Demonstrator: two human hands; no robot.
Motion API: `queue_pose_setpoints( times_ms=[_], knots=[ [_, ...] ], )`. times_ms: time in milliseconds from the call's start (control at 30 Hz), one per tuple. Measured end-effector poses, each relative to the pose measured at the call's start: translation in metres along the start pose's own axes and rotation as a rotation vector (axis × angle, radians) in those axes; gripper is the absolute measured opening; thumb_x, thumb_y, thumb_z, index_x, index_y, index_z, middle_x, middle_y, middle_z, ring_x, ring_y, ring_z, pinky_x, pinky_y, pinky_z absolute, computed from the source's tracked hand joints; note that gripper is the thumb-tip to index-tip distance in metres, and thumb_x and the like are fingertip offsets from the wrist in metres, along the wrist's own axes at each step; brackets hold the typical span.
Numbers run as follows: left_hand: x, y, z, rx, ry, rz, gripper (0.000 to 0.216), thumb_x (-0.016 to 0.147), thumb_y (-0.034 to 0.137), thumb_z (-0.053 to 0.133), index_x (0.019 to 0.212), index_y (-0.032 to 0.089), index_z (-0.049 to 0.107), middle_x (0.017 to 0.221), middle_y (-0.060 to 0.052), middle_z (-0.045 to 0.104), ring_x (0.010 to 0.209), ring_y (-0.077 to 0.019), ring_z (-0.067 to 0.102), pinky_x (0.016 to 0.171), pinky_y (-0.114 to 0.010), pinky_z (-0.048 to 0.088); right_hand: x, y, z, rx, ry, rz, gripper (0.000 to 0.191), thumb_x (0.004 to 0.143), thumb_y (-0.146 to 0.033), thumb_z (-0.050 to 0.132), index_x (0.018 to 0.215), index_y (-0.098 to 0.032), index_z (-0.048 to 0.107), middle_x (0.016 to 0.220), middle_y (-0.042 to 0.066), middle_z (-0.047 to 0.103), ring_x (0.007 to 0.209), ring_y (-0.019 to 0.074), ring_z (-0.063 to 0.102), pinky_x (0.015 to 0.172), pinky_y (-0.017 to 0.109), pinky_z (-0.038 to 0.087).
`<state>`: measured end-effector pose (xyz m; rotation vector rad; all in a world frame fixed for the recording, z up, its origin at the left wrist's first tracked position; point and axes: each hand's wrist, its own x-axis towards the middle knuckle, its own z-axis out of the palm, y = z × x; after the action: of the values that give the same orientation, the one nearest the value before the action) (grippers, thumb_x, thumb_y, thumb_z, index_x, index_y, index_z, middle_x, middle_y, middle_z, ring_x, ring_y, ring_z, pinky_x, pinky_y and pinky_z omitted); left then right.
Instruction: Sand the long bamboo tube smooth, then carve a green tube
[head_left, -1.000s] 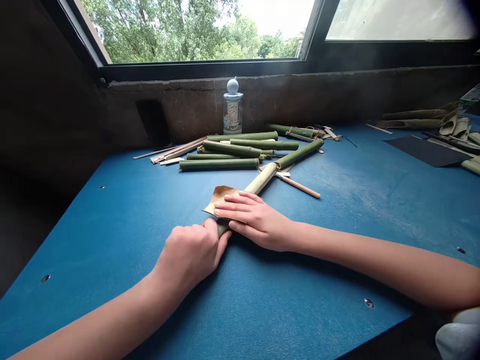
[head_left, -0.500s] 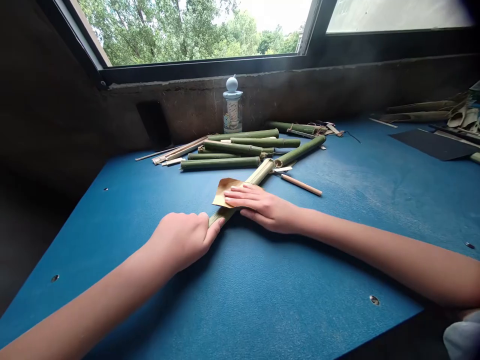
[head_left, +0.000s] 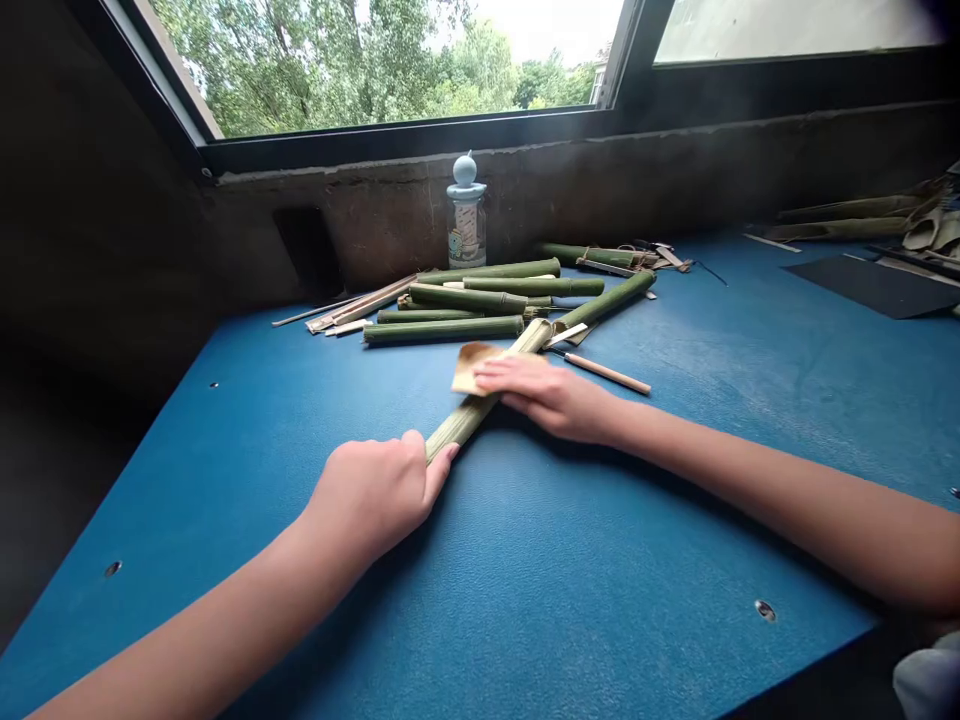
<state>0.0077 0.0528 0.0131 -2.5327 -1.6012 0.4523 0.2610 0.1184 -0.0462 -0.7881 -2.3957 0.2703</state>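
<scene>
A pale, scraped bamboo piece [head_left: 462,420] slants across the middle of the blue table [head_left: 540,560]. Its near end is wrapped in my closed left hand [head_left: 379,492]. A bent, tan sheet of sandpaper [head_left: 466,372] lies over the upper half of the bamboo. My right hand [head_left: 556,398] holds it there, fingers stretched along the sheet and pressing it on the bamboo. The fingers are slightly blurred. Just beyond the sandpaper, the bamboo's far end shows beside a pile of green bamboo tubes [head_left: 450,328].
A wooden-handled tool [head_left: 609,374] lies right of the bamboo. Thin bamboo strips [head_left: 367,303] are at the pile's left. A clear bottle with a blue lid [head_left: 466,220] stands by the wall. A black sheet [head_left: 874,287] and more bamboo pieces [head_left: 862,230] lie far right.
My right hand and the sandpaper have slid up the bamboo, away from me and rightward, baring more of its near part. My left hand keeps its grip, shifted slightly in view.
</scene>
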Motion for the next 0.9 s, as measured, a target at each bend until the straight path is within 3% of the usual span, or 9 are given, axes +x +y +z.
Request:
queue_pose_setpoints(
  times_ms=[100,167,333,400,600,667,733,900],
  knots=[
    [0.004,-0.004,-0.001,-0.021,-0.016,0.004,0.068,0.099,0.052,0.011,0.083,0.017,0.066,0.063,-0.012,0.068,0.064,-0.0292,0.069,0.050,-0.031,0.037,-0.002,0.033,-0.012,-0.082,0.079,0.164,0.038,0.099,-0.025,0.044,0.133,-0.022,0.060,0.140,0.009,0.058,0.137,0.0242,0.047,0.118,0.052,0.033],
    [0.006,-0.005,-0.001,-0.031,-0.017,0.006,0.068,0.099,0.052,0.010,0.081,0.018,0.067,0.063,-0.011,0.068,0.064,-0.0283,0.069,0.051,-0.031,0.038,-0.001,0.034,-0.012,-0.099,0.097,0.189,0.038,0.099,-0.025,0.044,0.132,-0.020,0.061,0.139,0.011,0.058,0.137,0.0255,0.046,0.118,0.053,0.032],
    [0.007,-0.003,0.002,-0.031,0.012,0.002,0.066,0.099,0.049,0.013,0.088,0.014,0.068,0.069,-0.016,0.071,0.070,-0.0309,0.071,0.057,-0.034,0.043,0.009,-0.025,0.016,0.031,-0.036,-0.038,0.038,0.101,-0.025,0.040,0.133,-0.017,0.058,0.142,0.012,0.056,0.138,0.0205,0.045,0.119,0.045,0.033],
    [0.006,-0.003,0.003,-0.034,0.021,0.003,0.066,0.099,0.049,0.013,0.090,0.013,0.069,0.072,-0.017,0.071,0.072,-0.0325,0.071,0.058,-0.035,0.044,0.013,-0.032,0.020,0.062,-0.065,-0.080,0.039,0.101,-0.024,0.039,0.135,-0.018,0.057,0.143,0.010,0.055,0.140,0.0193,0.043,0.119,0.044,0.032],
    [0.006,-0.006,0.001,-0.058,0.011,0.023,0.068,0.099,0.052,0.013,0.079,0.018,0.068,0.066,-0.012,0.070,0.067,-0.0303,0.070,0.052,-0.033,0.040,0.012,0.039,-0.010,0.038,0.043,0.224,0.040,0.097,-0.027,0.047,0.133,-0.019,0.062,0.143,0.010,0.055,0.141,0.0275,0.041,0.120,0.053,0.024],
    [0.006,-0.006,0.001,-0.056,0.022,0.030,0.068,0.099,0.052,0.012,0.077,0.018,0.067,0.065,-0.011,0.070,0.064,-0.0294,0.070,0.050,-0.032,0.038,0.010,0.050,-0.015,0.063,0.058,0.274,0.040,0.096,-0.028,0.049,0.133,-0.020,0.062,0.143,0.009,0.055,0.142,0.0284,0.039,0.121,0.054,0.021],
    [0.006,-0.006,0.003,-0.048,0.042,0.029,0.067,0.098,0.052,0.013,0.079,0.018,0.067,0.063,-0.011,0.069,0.062,-0.0297,0.069,0.049,-0.032,0.037,0.009,0.042,-0.013,0.063,0.048,0.250,0.038,0.096,-0.028,0.048,0.131,-0.021,0.063,0.142,0.008,0.056,0.142,0.0282,0.039,0.120,0.055,0.022],
    [0.007,-0.001,0.011,-0.023,0.121,0.031,0.060,0.098,0.051,0.015,0.089,0.017,0.064,0.069,-0.014,0.070,0.065,-0.0329,0.069,0.049,-0.033,0.034,0.018,-0.020,0.012,0.059,-0.094,0.014,0.037,0.099,-0.029,0.047,0.134,-0.024,0.060,0.140,0.004,0.059,0.141,0.0248,0.041,0.117,0.049,0.029]
  ],
)
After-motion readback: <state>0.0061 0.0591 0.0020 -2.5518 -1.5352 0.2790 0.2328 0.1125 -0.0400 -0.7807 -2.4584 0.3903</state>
